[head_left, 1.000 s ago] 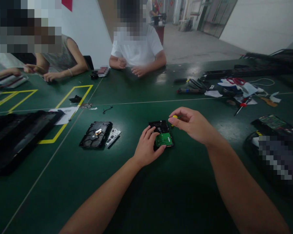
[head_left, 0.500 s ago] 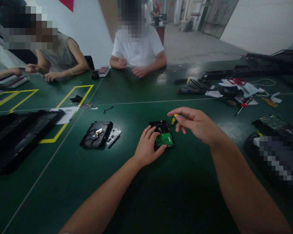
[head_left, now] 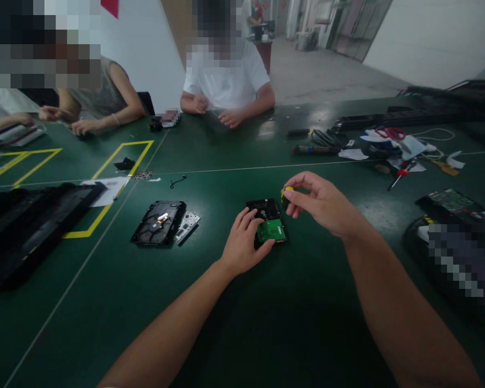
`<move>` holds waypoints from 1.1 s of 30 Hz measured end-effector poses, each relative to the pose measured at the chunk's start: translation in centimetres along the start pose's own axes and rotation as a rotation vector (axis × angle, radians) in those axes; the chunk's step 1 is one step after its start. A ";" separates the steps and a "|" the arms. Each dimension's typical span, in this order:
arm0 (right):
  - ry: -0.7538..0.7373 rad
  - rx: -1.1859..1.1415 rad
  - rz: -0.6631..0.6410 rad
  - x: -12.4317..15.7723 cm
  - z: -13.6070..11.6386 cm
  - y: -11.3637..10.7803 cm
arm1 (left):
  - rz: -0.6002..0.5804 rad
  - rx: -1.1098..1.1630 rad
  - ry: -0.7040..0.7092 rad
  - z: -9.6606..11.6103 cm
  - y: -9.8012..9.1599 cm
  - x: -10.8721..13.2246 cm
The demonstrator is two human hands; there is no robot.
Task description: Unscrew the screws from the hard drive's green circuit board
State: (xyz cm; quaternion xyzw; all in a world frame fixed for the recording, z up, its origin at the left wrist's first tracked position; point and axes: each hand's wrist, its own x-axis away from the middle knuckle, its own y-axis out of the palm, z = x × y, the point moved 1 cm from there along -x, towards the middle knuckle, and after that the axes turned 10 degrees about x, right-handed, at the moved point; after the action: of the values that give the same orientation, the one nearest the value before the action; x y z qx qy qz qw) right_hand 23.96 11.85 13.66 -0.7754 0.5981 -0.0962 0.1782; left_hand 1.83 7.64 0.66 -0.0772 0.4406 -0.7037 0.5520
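A hard drive [head_left: 271, 208] lies on the green table, its green circuit board [head_left: 272, 230] facing up. My left hand [head_left: 243, 242] holds it by the left side, fingers over the far left part and thumb at the near edge. Above the drive's right side, my right hand [head_left: 321, 203] pinches a small yellow-and-black screwdriver [head_left: 287, 192] by its top. The driver stands roughly upright; its tip is too small to make out. To the left lie a second black hard drive [head_left: 158, 222] and a loose circuit board [head_left: 186, 226], apart from both hands.
Large black casings [head_left: 36, 231] lie at the left. On the right are a red-handled screwdriver [head_left: 402, 172], a dark cable [head_left: 325, 138], scissors [head_left: 390, 133] and another circuit board [head_left: 447, 203]. A person in a white shirt [head_left: 228, 81] and others sit across the table.
My right fingers have closed more around the screwdriver's yellow top, and the hand has shifted slightly left. My left hand and the hard drive have stayed in place.
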 end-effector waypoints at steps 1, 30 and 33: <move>-0.005 0.017 -0.010 0.0 -0.1 -0.1 | -0.001 0.001 -0.001 0.0 0.0 0.0; 0.027 0.073 0.057 0.0 0.1 -0.6 | -0.001 0.008 0.000 -0.2 0.1 0.0; 0.012 0.110 0.040 0.1 -0.1 -0.5 | -0.001 0.003 -0.001 -0.2 0.1 0.0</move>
State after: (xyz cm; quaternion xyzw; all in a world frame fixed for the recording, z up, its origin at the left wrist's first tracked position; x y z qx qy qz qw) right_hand 24.42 11.88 13.90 -0.7518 0.6083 -0.1299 0.2189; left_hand 1.80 7.74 0.52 -0.0769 0.4391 -0.7047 0.5520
